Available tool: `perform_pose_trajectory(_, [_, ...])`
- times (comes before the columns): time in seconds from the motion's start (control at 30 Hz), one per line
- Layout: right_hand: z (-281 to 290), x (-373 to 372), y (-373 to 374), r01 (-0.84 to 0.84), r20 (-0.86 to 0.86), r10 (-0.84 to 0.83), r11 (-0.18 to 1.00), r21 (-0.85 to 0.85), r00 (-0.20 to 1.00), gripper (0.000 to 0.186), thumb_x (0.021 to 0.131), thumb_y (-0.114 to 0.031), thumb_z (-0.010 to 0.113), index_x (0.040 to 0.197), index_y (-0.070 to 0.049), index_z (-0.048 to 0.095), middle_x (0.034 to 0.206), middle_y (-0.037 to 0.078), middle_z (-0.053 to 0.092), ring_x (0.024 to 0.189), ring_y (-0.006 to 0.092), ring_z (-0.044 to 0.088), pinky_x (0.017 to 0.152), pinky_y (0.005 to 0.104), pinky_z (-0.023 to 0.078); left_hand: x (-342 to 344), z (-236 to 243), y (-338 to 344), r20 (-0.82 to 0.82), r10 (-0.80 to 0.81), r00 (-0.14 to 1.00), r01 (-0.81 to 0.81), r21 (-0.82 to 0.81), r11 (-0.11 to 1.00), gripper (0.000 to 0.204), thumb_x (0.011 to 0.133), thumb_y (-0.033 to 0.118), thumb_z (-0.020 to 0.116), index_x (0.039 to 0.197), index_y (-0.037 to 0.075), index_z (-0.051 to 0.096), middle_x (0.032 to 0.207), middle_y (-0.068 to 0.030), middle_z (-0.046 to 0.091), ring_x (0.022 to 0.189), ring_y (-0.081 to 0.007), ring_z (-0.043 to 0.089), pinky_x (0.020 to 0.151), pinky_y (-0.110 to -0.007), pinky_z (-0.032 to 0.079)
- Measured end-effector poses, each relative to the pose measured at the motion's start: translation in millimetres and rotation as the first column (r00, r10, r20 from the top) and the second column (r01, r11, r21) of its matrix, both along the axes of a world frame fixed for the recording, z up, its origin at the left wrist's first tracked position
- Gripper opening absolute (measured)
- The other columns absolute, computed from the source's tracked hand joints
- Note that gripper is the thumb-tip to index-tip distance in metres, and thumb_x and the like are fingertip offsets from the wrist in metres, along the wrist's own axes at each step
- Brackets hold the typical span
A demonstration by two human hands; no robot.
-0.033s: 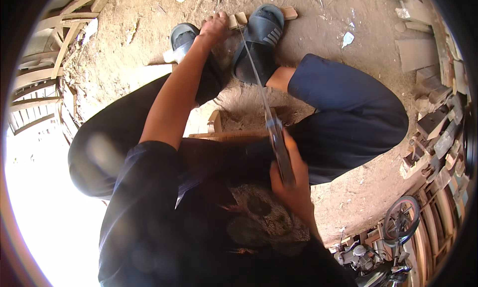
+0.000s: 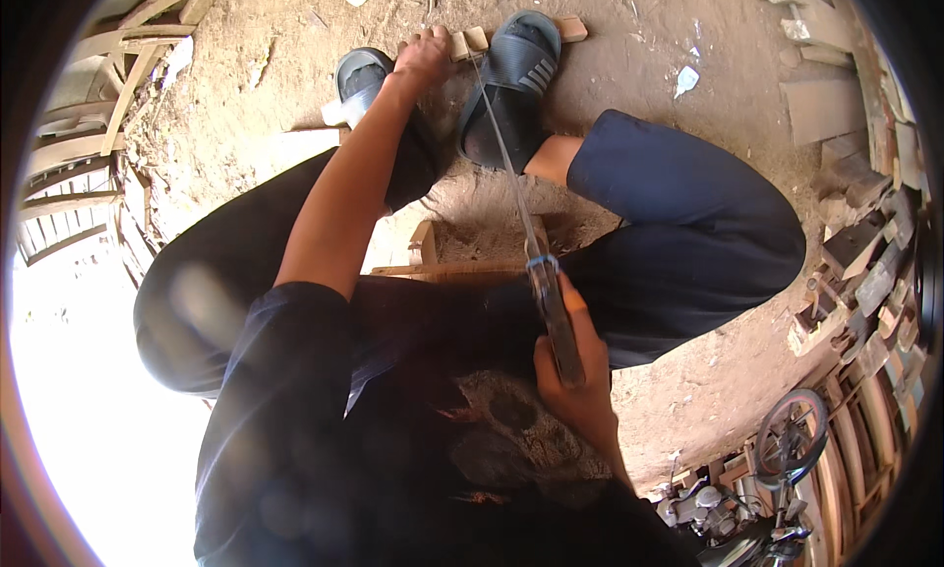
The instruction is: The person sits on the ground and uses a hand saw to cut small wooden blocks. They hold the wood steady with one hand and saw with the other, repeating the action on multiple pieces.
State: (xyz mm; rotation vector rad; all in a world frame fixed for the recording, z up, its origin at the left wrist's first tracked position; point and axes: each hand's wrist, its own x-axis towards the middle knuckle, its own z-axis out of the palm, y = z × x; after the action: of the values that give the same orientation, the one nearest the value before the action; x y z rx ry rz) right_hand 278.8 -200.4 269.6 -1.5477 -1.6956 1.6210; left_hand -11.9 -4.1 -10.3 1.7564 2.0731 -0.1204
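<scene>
My left hand (image 2: 425, 58) grips a small light wooden piece (image 2: 458, 44) at the top centre, between my feet in grey slide sandals (image 2: 511, 70). The far end of a long, thin hand saw blade (image 2: 505, 144) rests at the wood. My right hand (image 2: 575, 370) is closed round the saw's dark handle (image 2: 556, 326) in front of my shirt. A short wooden piece (image 2: 572, 29) lies by the right sandal's toe. Below my feet a wooden board (image 2: 413, 270) shows behind my crossed legs.
Dirt ground (image 2: 629, 46) surrounds me, with small scraps on it. Stacked wood offcuts (image 2: 855, 238) line the right edge, wooden slats (image 2: 74, 154) the upper left. A parked motorbike (image 2: 708, 503) stands at the lower right. Bright glare fills the lower left.
My right hand and the saw have shifted slightly toward the bottom of the picture. My left hand stays on the wood.
</scene>
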Motion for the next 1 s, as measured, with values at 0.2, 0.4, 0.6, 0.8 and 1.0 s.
perform_pose_trajectory(0.2, [-23,-15,32,0.05,0.001,-0.051,0.987,-0.152,0.999,0.06,0.079,0.006,0.048,0.139,0.003,0.036,0.125,0.026,0.054,0.118,0.0287,0.055,0.096,0.0337,0.042,0,3,3,-0.024,-0.079,0.997,0.078,-0.012,0.997,0.068,0.082,0.053,0.063,0.12,0.0,0.045,0.125,-0.0211,0.052,0.118,-0.0375,0.05,0.096,-0.05,0.042])
perform_pose_trajectory(0.4, [-15,-6,5,-0.015,0.027,0.013,0.997,0.073,1.0,0.061,0.079,0.002,0.053,0.137,0.002,0.038,0.104,0.025,0.061,0.093,0.0335,0.064,0.079,0.0365,0.048,4,16,-5,-0.09,-0.124,0.988,0.125,0.004,0.992,0.062,0.086,0.049,0.059,0.122,0.001,0.044,0.123,-0.0173,0.053,0.118,-0.0346,0.05,0.094,-0.051,0.042])
perform_pose_trajectory(0.6, [-36,-19,24,0.01,0.019,-0.01,0.999,0.033,1.0,0.06,0.078,0.002,0.053,0.136,0.001,0.04,0.092,0.025,0.061,0.084,0.0356,0.064,0.073,0.036,0.048,8,18,0,0.004,-0.099,0.995,0.099,-0.031,0.995,0.058,0.088,0.046,0.056,0.122,0.001,0.043,0.124,-0.0205,0.051,0.119,-0.0372,0.049,0.097,-0.051,0.041])
perform_pose_trajectory(0.8, [-15,-12,18,0.015,0.069,-0.006,0.992,-0.126,0.998,0.056,0.079,0.003,0.052,0.135,0.002,0.042,0.105,0.025,0.06,0.096,0.0295,0.064,0.081,0.0334,0.047,8,22,-4,-0.035,-0.077,0.996,0.075,-0.051,0.996,0.069,0.085,0.05,0.059,0.129,0.0,0.041,0.128,-0.0201,0.049,0.123,-0.0357,0.046,0.098,-0.051,0.039])
perform_pose_trajectory(1.0, [-16,-6,11,0.015,0.08,-0.007,0.994,-0.107,0.997,0.057,0.079,0.001,0.053,0.135,0.001,0.042,0.101,0.024,0.061,0.087,0.0317,0.065,0.076,0.0343,0.049,-10,1,-3,0.082,-0.135,0.987,0.131,0.06,0.99,0.068,0.087,0.045,0.058,0.133,-0.001,0.036,0.13,-0.0205,0.048,0.125,-0.0348,0.044,0.1,-0.05,0.036])
